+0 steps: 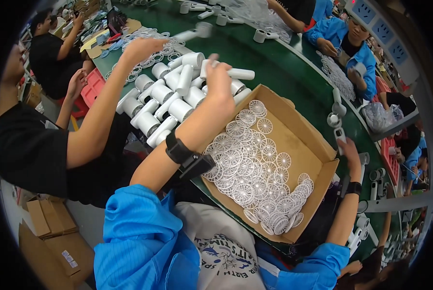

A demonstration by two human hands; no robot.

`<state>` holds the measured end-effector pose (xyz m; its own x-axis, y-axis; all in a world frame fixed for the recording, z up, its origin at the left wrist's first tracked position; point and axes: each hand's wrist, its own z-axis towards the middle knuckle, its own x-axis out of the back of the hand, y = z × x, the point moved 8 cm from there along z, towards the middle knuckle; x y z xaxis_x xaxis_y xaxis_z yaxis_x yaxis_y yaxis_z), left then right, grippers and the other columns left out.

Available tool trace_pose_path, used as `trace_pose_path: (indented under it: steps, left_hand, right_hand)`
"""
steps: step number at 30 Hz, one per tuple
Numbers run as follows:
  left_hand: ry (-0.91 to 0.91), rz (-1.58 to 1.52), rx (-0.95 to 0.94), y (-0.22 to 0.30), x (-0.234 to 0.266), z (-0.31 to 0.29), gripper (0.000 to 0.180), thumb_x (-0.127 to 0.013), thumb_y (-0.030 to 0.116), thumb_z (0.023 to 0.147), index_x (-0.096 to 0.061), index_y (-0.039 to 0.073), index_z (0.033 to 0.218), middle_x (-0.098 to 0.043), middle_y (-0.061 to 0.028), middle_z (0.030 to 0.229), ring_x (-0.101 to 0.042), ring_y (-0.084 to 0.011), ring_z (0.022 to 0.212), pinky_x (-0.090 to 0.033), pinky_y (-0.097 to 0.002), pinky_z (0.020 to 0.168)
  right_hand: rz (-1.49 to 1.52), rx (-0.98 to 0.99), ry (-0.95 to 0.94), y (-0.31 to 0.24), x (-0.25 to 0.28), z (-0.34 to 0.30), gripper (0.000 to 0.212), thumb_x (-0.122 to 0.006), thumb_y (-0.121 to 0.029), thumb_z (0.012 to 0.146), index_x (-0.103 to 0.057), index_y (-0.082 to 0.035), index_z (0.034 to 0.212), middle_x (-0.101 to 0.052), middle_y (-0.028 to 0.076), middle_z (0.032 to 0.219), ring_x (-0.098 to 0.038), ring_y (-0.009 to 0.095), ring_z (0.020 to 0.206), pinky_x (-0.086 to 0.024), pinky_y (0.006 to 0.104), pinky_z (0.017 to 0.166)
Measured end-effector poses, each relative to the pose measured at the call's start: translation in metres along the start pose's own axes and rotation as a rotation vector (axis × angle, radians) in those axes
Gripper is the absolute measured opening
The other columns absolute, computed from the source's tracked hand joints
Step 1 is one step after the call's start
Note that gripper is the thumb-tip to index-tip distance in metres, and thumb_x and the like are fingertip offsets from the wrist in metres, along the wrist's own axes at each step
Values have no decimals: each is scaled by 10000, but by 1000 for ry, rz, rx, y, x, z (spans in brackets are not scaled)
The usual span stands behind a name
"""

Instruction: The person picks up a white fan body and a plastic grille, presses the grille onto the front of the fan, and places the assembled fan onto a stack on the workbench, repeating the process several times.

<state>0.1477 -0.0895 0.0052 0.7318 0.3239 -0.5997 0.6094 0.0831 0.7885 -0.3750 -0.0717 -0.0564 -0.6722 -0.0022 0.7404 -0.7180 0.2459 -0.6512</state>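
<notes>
My left hand is closed around a white handheld fan body, held above a pile of similar white fan bodies. A black band with a small device circles my left wrist. Over to the right, my right hand has its fingers on the handle of another white fan body at the edge of the green table. Between my arms sits an open cardboard box, tilted and holding many thin white round fan grilles.
At my left a co-worker's hand reaches over the pile, beside a blurred white fan. More white rings lie behind it. The green conveyor curves past with scattered fan bodies. Across it a person in blue works. Cardboard boxes stand at lower left.
</notes>
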Motion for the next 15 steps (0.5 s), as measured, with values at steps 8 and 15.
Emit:
trace_pose_path:
  steps: [8,15]
  left_hand:
    - [-541,245,458,-101,-103,-78,380,-590,245,855,-515,54,1174,-572,-78,1042,-548,-197,903,-457,-344,783]
    - [-670,346,492,-130,-98,-44,308,-658,162,822,-488,54,1054,-584,-74,866,-605,-147,696,-517,-270,541]
  right_hand:
    - [566,240,-92,-185,-46,-90,271,-525,-293,923,-596,-38,984,-603,32,863,-560,109,772,-418,238,708]
    - [-726,96,343,-43,52,-59,310,-560,-243,855,-571,-35,1084,-600,151,1057,-586,331,999,-474,391,835]
